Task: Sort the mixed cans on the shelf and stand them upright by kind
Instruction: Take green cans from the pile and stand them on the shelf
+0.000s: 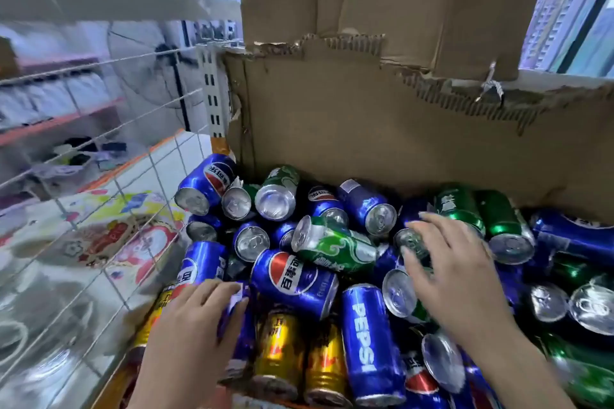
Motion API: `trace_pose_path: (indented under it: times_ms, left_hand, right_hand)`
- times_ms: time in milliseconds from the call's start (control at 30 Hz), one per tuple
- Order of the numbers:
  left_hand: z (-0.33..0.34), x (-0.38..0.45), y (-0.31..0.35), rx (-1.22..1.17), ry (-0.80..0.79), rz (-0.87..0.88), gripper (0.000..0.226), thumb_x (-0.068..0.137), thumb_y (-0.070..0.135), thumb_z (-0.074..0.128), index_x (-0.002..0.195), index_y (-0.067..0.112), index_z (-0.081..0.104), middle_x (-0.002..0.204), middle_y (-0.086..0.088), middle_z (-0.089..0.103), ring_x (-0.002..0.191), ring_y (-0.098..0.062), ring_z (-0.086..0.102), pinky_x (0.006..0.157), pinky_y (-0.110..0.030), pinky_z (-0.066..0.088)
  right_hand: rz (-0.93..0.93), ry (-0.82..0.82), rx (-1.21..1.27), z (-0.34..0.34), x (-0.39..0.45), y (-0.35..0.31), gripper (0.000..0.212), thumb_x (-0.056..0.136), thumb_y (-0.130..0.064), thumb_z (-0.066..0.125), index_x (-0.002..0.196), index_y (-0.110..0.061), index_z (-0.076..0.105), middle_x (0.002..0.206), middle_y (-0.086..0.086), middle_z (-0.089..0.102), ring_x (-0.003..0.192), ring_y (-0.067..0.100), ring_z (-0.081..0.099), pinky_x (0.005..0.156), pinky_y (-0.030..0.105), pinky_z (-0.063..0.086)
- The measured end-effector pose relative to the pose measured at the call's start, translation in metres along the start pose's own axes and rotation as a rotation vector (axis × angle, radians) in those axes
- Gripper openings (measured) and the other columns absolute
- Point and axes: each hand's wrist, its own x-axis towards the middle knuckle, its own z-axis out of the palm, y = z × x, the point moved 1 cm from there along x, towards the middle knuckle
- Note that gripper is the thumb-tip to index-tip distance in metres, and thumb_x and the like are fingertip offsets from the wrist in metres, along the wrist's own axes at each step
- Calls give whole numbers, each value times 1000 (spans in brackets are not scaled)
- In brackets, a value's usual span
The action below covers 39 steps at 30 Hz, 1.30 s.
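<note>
Many cans lie jumbled on the shelf: blue Pepsi cans [294, 277], green cans [335, 247] and gold cans [279, 347], nearly all on their sides. My left hand [192, 322] is at the front left, its fingers curled over a blue can [237, 335] that lies beside the gold ones. My right hand [448, 269] hovers over the middle of the pile with its fingers spread and blurred. Its fingertips are near a silver can top [412, 242], and it holds nothing.
Torn cardboard [382, 136] lines the back of the shelf. A white wire mesh side [109, 219] closes the left edge, with a slotted upright post [212, 93] behind it. More blue and green cans [505, 226] fill the right side.
</note>
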Motion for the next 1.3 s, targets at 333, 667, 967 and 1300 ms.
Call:
trace_pose_path:
  times_ms: [333, 667, 967, 1300]
  left_hand:
    - [-9, 28, -22, 101, -42, -51, 34, 86, 37, 43, 86, 14, 69, 85, 1, 64, 72, -24, 60, 60, -38, 51]
    - [-1, 135, -31, 336, -68, 78, 15, 75, 28, 65, 83, 16, 68, 86, -4, 63, 81, -29, 59, 66, -39, 47]
    - [14, 181, -47, 631, -668, -158, 71, 81, 33, 56, 142, 19, 22, 137, -17, 27, 119, -35, 36, 91, -36, 36]
    - [23, 183, -49, 631, -676, -259, 87, 80, 26, 68, 147, 28, 13, 134, -20, 32, 120, -34, 36, 93, -37, 35]
  right_hand:
    - [-35, -459, -172, 45, 113, -20, 56, 91, -47, 45, 142, -28, 30, 149, 8, 23, 134, 30, 25, 105, 42, 29]
    - [3, -754, -357, 65, 117, -23, 62, 88, -47, 39, 144, -33, 15, 144, 14, 27, 124, 36, 37, 98, 42, 36]
    - [93, -887, -192, 68, 119, -23, 84, 83, -49, 51, 146, -38, -3, 147, 15, 22, 119, 36, 47, 93, 38, 45]
    - [239, -806, 21, 70, 119, -17, 100, 66, -42, 74, 144, -36, 12, 104, 7, 40, 87, 25, 46, 71, 25, 41]
